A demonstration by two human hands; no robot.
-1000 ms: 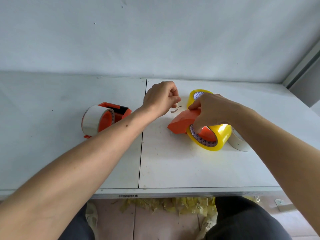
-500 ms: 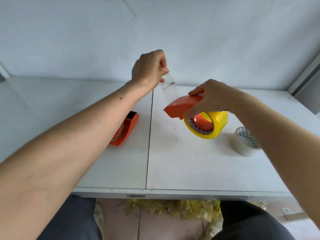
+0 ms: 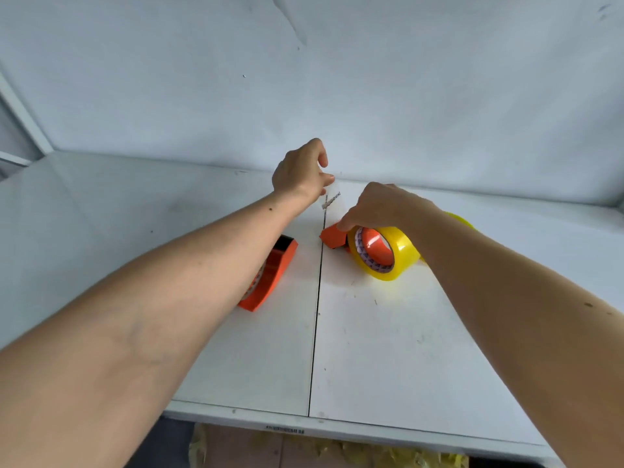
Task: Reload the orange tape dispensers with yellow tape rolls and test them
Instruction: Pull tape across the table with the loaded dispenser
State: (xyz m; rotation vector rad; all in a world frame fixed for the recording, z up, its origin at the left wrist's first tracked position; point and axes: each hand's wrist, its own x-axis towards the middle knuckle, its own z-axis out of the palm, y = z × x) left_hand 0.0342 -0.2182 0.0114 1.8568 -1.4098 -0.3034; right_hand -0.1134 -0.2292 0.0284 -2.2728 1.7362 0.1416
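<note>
The right hand (image 3: 381, 206) lay curled over the top of the loaded orange dispenser (image 3: 334, 236), fingertips pressing its nose down onto the white table (image 3: 388, 349) just right of the centre seam (image 3: 315, 332); the yellow tape roll (image 3: 383, 253) sat seated in that dispenser, its printed core facing the near side. The left hand (image 3: 300, 172) hovered beyond and to the left of the dispenser's nose, thumb and forefinger extended and slightly parted, the other fingers loosely curled; a short clear tape strip (image 3: 331, 199) with a printed band hung just below those fingertips, and whether it was pinched or already loose could not be told. A second orange dispenser (image 3: 270, 275) stood on its side left of the seam, partly hidden by the left forearm, its roll scarcely visible. A second patch of yellow (image 3: 459, 219) showed behind the right wrist, too hidden to identify. The step in hand appeared to be the pull-and-tear test. To do it well, the holding hand would best keep the dispenser's body firmly planted so the roll turns rather than the whole unit sliding, while the pulling hand draws the strip straight out and then angles it sharply across the cutting edge; a slack or sideways pull risks a ragged tear or the free end folding back on itself.
</note>
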